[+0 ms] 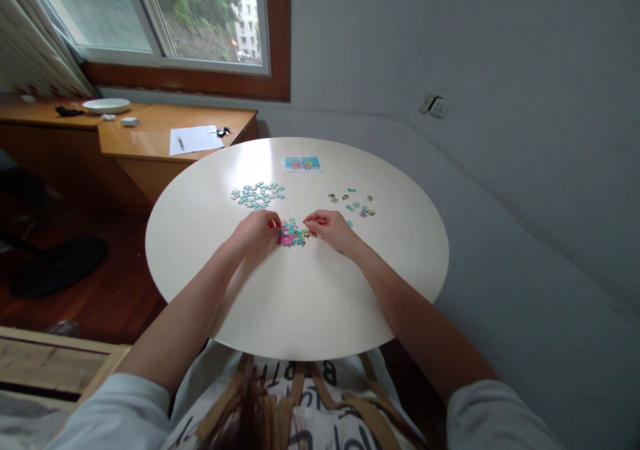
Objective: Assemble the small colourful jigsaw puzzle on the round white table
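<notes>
a: whereabouts of the joined puzzle patch (291,235)?

b: mid tabletop (300,303), right between the left grip (257,229) and the right grip (330,229), touching both.

a: state of each grip?

b: on the left, curled inward with tips down on the patch's left edge; cannot tell whether closed on anything. on the right, thumb and forefinger pressed together at the patch's right edge; maybe pinching a piece, too small to tell.

a: anything close by?

b: teal loose pieces (257,195) just beyond the left grip, a thinner scatter of pieces (355,205) beyond the right, a picture card (301,164) farther back. all apart from the patch.

a: risks from here?

b: most likely buckling the patch by pressing inward from both sides at once, popping joints apart. also forcing a wrong tab in and bending it. possibly sweeping the thinner scatter with the right wrist, given how near. less worry about dropping anything: well away from the rim.
</notes>
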Motion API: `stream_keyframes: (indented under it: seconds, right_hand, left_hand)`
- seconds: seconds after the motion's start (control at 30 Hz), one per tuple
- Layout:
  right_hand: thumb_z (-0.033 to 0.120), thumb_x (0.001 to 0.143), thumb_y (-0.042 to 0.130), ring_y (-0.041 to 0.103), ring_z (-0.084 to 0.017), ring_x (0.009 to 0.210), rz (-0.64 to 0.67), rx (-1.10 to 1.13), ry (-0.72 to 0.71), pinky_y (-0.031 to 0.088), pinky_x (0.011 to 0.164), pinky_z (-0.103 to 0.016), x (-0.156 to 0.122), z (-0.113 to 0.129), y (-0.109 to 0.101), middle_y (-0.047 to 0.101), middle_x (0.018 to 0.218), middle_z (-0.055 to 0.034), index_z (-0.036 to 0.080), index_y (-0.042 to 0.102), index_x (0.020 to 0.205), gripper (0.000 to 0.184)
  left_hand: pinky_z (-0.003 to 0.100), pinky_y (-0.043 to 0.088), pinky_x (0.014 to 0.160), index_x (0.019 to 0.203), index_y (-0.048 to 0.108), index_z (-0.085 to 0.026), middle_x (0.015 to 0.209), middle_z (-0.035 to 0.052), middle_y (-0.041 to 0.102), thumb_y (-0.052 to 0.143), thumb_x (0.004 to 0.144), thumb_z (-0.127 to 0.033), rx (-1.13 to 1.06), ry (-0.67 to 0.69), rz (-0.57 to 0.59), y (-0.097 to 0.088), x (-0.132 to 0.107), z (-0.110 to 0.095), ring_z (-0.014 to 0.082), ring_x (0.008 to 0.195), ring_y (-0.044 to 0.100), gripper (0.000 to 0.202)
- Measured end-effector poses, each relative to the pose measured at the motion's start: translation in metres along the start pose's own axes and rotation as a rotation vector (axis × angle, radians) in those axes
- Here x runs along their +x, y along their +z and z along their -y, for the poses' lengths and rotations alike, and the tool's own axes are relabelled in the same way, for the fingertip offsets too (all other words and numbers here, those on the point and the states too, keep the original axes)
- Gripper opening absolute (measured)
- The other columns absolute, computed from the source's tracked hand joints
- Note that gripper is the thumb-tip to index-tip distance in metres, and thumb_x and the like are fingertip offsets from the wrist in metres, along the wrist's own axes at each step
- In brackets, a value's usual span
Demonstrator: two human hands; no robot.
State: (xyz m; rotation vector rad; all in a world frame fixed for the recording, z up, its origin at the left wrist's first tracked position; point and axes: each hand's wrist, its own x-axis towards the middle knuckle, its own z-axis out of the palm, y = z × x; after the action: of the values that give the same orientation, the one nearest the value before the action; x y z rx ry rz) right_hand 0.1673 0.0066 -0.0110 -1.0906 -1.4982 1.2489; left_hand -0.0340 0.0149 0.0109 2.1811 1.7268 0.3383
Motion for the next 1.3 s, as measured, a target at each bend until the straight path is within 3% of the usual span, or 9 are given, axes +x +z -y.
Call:
stream_keyframes:
  seconds: [0.37,0.63,0.9,1.3]
  right_hand:
    - [0.033,0.063,0.067,0.054,-0.010,0.054,-0.018,-0.027,-0.018,0.041,0.054,-0.023,-0.0015,0.0029,-0.0006,0.060,0.057,-0.0002,0.014,0.064,0.073,0.021]
    - [0.033,0.064,0.066,0.055,-0.011,0.055,-0.064,-0.036,-0.039,0.041,0.053,-0.023,-0.0015,0.0066,-0.0028,0.058,0.057,0.0007,0.015,0.063,0.073,0.020]
    - [0.030,0.064,0.064,0.055,-0.011,0.055,-0.086,-0.025,-0.043,0.042,0.054,-0.023,-0.0009,0.0067,-0.0016,0.057,0.055,0.0017,0.016,0.062,0.072,0.017]
    - [0.035,0.064,0.066,0.057,-0.012,0.056,-0.073,-0.051,-0.051,0.043,0.053,-0.023,-0.0006,0.0037,-0.0020,0.058,0.055,0.0010,0.016,0.062,0.073,0.022]
  left_hand:
    - [0.024,0.042,0.059,0.082,0.070,-0.018,0.081,0.0035,0.070,0.054,0.071,-0.020,-0.041,0.008,0.002,0.0007,0.0014,0.0028,0.0163,0.070,0.060,0.020]
    - [0.025,0.044,0.063,0.080,0.069,-0.017,0.079,0.0037,0.069,0.053,0.075,-0.024,-0.136,0.074,-0.223,-0.0058,-0.0020,-0.0021,0.0151,0.067,0.058,0.019]
    - [0.025,0.041,0.059,0.085,0.071,-0.017,0.080,0.0047,0.070,0.059,0.074,-0.027,-0.029,0.040,-0.023,-0.0005,-0.0029,-0.0049,0.0172,0.070,0.060,0.019]
    - [0.023,0.042,0.060,0.086,0.069,-0.018,0.081,0.0040,0.070,0.056,0.076,-0.028,0.001,0.045,-0.006,-0.0022,-0.0042,-0.0058,0.0163,0.071,0.061,0.019]
